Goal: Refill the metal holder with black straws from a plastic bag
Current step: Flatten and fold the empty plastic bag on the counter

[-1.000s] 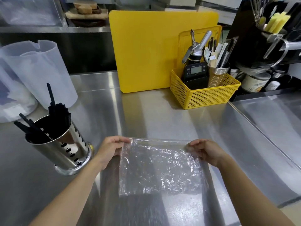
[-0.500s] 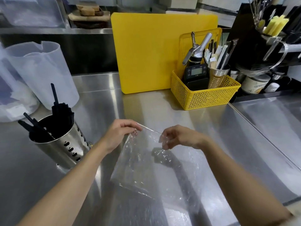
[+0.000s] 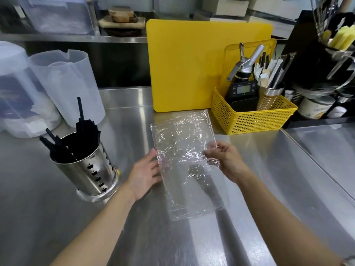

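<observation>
Hands (image 3: 224, 162) hold the plastic bag (image 3: 184, 150) (empty, crinkled).

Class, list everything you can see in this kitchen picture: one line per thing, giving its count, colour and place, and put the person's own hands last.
counter: one, steel, under everything.
plastic bag: one, clear and crumpled, empty, mid-counter between the hands.
metal holder: one, silver with slots, left on the counter.
black straws: many, count unclear, standing in the holder.
cutting board: one, yellow, upright at the back.
basket: one, yellow mesh, right of the board, holding tools.
timer: one, black, in the basket.
jugs: at least two, frosted plastic, far left.
left hand: one, open, flat at the bag's left edge.
right hand: one, grip pinching the bag's right edge.
</observation>
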`<state>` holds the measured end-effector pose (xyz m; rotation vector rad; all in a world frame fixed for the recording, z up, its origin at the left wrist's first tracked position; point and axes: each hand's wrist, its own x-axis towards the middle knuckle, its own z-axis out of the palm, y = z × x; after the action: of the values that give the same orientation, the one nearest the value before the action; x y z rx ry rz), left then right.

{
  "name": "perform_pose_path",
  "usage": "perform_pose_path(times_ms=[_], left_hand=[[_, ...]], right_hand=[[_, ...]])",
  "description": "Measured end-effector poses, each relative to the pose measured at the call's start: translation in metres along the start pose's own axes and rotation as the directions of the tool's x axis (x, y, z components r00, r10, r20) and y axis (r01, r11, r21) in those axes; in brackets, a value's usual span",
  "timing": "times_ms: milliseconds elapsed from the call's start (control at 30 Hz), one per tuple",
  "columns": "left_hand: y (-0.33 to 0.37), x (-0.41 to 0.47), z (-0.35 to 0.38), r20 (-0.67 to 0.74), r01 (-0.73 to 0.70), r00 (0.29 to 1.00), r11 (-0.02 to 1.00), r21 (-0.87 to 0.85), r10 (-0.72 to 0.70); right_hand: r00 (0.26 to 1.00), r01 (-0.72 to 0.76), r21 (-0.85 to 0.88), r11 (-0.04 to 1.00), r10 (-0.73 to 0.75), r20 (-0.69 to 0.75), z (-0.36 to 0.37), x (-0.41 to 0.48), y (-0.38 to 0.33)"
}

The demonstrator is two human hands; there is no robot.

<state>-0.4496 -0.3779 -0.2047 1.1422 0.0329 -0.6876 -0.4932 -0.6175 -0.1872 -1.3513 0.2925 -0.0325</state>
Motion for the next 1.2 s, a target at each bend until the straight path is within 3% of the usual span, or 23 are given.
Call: perform_pose_path(times_ms=[133,267,533,767,1067,1200], left_hand=[[-0.008,0.000,0.005,-0.011,0.017,1.000,0.982,0.187,-0.016],[-0.013,0.001,0.007,-0.161,0.003,0.985,0.931,0.365,0.059],[-0.013,0.001,0.004,-0.258,-0.094,0.942,0.905,0.415,0.216],[-0.013,-0.002,-0.003,-0.254,-0.109,0.942,0.918,0.380,0.217],[-0.016,-0.012,-0.006,-0.178,-0.153,0.958,0.924,0.349,0.225],[-0.019,-0.011,-0.004,-0.181,-0.193,0.945,0.913,0.359,0.271]], right_hand=[[0.998,-0.021,0.034,0.999,0.023,-0.061,-0.002,-0.001,0.010],[0.994,-0.040,0.055,0.998,0.046,-0.099,-0.006,-0.004,0.015],[0.983,-0.178,-0.091,0.980,0.182,0.035,-0.018,-0.012,0.021],[0.983,-0.176,-0.220,0.959,0.184,0.016,-0.024,-0.014,0.026],[0.965,-0.249,-0.013,0.968,0.249,0.084,-0.033,-0.018,0.035],[0.977,-0.206,0.069,0.976,0.202,0.069,-0.036,-0.018,0.037]])
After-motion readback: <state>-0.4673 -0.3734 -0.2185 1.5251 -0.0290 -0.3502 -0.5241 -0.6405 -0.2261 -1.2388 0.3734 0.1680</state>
